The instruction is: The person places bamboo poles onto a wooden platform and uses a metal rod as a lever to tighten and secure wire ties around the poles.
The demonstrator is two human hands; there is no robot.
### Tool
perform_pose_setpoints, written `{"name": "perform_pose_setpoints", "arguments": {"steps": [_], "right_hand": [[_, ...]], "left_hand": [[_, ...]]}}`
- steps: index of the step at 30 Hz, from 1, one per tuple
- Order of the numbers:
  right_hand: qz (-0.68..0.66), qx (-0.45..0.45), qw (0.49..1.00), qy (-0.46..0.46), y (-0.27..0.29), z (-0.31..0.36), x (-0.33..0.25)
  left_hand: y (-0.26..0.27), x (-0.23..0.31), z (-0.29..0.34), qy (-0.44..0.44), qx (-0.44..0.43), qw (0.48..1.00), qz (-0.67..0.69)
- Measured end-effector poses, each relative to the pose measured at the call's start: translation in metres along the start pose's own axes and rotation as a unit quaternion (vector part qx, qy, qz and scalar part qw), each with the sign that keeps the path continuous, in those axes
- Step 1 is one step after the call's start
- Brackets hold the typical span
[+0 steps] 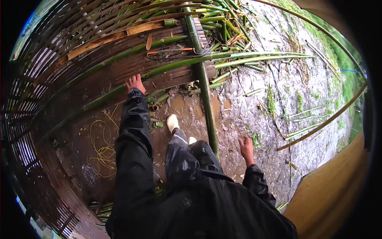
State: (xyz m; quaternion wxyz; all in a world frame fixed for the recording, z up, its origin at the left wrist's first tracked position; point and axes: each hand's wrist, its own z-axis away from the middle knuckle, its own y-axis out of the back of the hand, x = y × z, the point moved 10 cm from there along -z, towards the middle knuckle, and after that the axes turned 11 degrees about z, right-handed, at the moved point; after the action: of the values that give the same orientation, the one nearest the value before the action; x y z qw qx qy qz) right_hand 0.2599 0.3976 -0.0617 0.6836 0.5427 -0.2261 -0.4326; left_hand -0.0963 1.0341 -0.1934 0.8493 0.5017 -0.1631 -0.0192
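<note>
My left hand (135, 83) reaches forward over a slatted bamboo bench (167, 81). Its fingers curl over a long green bamboo pole (171, 68) lying along the bench's near side. The pole's thin far end extends past an upright-looking green bamboo post (203, 85) to the right. My right hand (246, 148) hangs low at my right side, thumb and fingers apart, with nothing visible in it. Farther back on the bench lies a thin tool with an orange strip and dark frame (171, 51), perhaps a saw. Behind the left hand rests another green pole (123, 56).
Cut bamboo pieces (223, 24) are heaped beyond the bench. Yellow cord (104, 153) lies loosely coiled on the muddy ground. A slatted bamboo wall (30, 131) curves along the left. Wet ground (254, 107) with scattered stalks stretches right, near a tan panel (330, 187).
</note>
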Motion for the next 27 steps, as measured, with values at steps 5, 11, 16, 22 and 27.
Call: {"name": "perform_pose_setpoints", "arguments": {"steps": [5,11,16,22,27], "right_hand": [[0.114,0.002,0.988,-0.101,0.063,0.041,0.115],[0.099,0.044,0.994,-0.019,0.095,-0.065,-0.015],[0.16,0.095,0.961,0.203,0.113,-0.146,-0.225],[0.388,0.067,0.895,0.212,0.128,-0.176,-0.232],[0.426,0.077,0.848,0.305,0.116,-0.192,-0.185]], "left_hand": [[-0.013,0.012,-0.025,-0.011,-0.015,1.0,0.001],[-0.017,0.014,-0.011,-0.031,-0.115,0.993,-0.017],[0.007,-0.001,0.045,-0.138,-0.071,0.987,0.048],[0.012,0.045,0.138,-0.196,0.017,0.974,0.11],[-0.025,0.068,0.202,-0.143,-0.079,0.984,0.069]]}}
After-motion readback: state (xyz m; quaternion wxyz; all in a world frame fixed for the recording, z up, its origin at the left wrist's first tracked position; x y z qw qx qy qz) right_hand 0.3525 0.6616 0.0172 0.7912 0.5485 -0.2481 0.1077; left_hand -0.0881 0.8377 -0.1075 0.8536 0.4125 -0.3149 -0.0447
